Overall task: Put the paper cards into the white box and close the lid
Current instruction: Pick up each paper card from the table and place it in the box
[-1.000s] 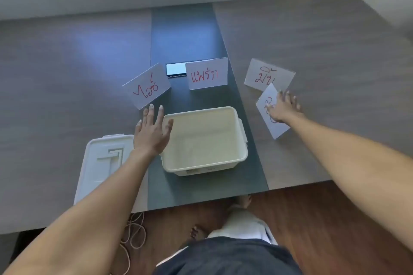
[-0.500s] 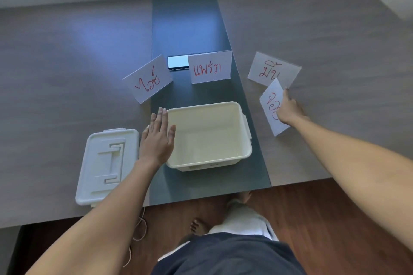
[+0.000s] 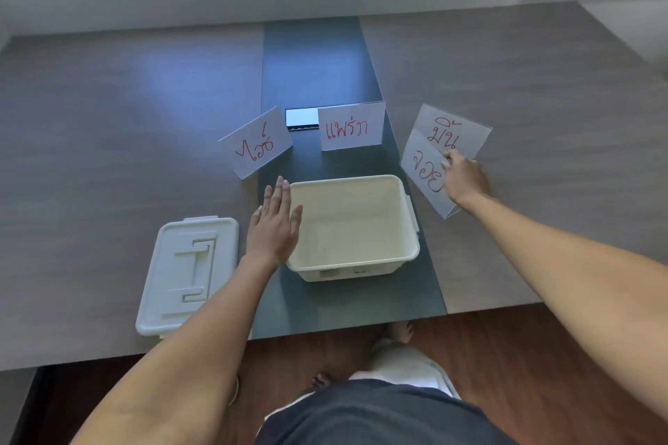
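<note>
- Pinching the near right card, the right hand has its fingers closed on that card's right edge; the card is tilted up off the table, its red writing facing the camera.
- Just behind it, and partly overlapped by it, stands the far right card, also with red writing; whether the fingertips touch this one too cannot be told.
- Spread flat with fingers together and holding nothing, the left hand rests against the left wall of the white box, the thumb at or over its rim.
- That box sits open on the dark strip running down the middle of the table, and its inside shows only bare cream plastic: no card lies in it.
- Off to the left, well apart from the box beyond the left forearm, the lid lies flat on the grey tabletop, top side up with its moulded handle showing.
- Beyond the box two more cards stand upright: the left card, angled at the edge of the dark strip, and the middle card, facing the camera on the strip.
- Between those two, partly hidden behind the middle one, a phone lies flat with its screen reflecting light.
- Below the table edge, the person's bare feet show on a wooden floor.
</note>
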`<state>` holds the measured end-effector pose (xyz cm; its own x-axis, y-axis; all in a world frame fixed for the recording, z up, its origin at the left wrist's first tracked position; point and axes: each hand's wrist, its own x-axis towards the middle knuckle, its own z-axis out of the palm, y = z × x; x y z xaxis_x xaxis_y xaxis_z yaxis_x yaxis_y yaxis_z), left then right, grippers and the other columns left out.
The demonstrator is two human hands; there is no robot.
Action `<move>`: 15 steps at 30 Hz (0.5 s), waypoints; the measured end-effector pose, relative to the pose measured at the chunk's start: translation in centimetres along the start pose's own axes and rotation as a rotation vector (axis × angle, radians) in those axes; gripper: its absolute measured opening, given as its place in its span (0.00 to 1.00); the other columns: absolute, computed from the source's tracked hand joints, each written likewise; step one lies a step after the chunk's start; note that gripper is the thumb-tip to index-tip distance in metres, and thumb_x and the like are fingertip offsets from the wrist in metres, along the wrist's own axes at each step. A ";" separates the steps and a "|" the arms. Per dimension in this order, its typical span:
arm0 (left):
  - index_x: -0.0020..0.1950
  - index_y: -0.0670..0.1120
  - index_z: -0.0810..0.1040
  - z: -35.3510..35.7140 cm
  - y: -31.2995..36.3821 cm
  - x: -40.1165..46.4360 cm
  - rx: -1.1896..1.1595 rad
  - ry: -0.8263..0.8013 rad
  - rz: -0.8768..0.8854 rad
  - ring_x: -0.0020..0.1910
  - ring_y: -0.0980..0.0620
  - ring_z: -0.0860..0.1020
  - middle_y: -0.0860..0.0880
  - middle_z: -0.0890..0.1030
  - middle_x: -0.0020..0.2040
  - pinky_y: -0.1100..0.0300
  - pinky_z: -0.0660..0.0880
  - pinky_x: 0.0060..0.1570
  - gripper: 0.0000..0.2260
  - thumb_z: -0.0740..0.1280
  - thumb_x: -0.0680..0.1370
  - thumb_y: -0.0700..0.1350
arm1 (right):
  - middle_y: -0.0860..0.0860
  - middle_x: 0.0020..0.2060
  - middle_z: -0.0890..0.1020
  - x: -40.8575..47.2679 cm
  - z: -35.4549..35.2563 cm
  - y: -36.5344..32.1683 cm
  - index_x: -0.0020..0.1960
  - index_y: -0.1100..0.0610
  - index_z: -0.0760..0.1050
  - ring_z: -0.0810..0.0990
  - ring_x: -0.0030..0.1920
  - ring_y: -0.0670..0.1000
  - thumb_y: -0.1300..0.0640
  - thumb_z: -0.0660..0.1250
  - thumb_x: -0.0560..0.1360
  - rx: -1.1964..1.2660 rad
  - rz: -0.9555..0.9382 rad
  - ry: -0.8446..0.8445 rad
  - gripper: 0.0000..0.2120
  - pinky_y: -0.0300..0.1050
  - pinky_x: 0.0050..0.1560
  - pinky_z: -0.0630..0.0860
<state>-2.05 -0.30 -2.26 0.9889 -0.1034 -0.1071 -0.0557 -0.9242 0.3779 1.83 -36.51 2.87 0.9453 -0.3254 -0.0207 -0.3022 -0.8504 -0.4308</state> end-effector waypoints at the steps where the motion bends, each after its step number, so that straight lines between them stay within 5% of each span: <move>1: 0.82 0.50 0.42 -0.1 0.0 0.0 0.000 0.002 0.006 0.81 0.55 0.42 0.55 0.41 0.82 0.51 0.50 0.78 0.28 0.44 0.84 0.58 | 0.62 0.57 0.81 0.3 -0.5 -0.5 0.64 0.58 0.72 0.80 0.55 0.64 0.57 0.56 0.83 0.030 -0.012 0.017 0.13 0.50 0.48 0.74; 8: 0.82 0.51 0.42 -0.4 0.1 -0.6 -0.009 -0.032 0.063 0.81 0.56 0.42 0.56 0.41 0.82 0.51 0.50 0.77 0.27 0.44 0.85 0.57 | 0.57 0.54 0.85 0.9 -5.0 -5.0 0.61 0.59 0.79 0.83 0.53 0.57 0.55 0.61 0.82 0.303 -0.231 0.164 0.13 0.40 0.45 0.72; 15: 0.82 0.52 0.42 0.1 0.1 -0.9 -0.013 -0.002 0.065 0.81 0.57 0.42 0.57 0.40 0.82 0.53 0.51 0.77 0.26 0.44 0.85 0.56 | 0.46 0.49 0.85 -2.3 -7.9 -8.0 0.61 0.51 0.81 0.84 0.49 0.45 0.50 0.63 0.81 0.475 -0.395 -0.013 0.13 0.39 0.49 0.81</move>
<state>-2.97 -0.34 -2.20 0.9830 -0.1636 -0.0839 -0.1178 -0.9106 0.3961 1.16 -32.21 13.47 0.9769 -0.0160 0.2129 0.1559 -0.6278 -0.7626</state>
